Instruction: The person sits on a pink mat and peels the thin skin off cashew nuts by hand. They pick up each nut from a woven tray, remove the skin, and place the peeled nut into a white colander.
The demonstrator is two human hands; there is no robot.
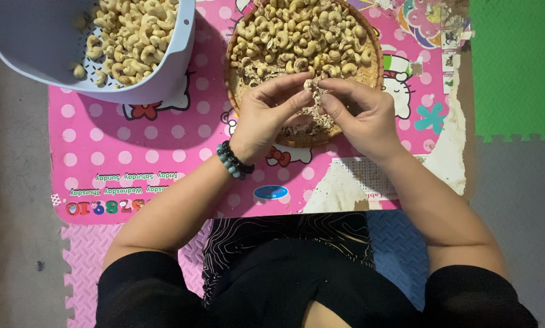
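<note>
Seen from above, the left hand point(271, 115) and right hand point(358, 115) meet over a round woven bamboo tray point(234, 85) heaped with pale cashew nuts. Thumbs and forefingers of both hands press together, pinching one small pale cashew nut point(310, 84) between them, the other fingers curled loosely. A grey plastic basket point(163, 79) of cashews sits nearby at upper left.

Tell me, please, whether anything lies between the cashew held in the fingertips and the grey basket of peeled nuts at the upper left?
Nothing visible does. The left hand and right hand pinch one cashew over the round woven tray. Between it and the grey basket lies only flat pink dotted mat.
</note>
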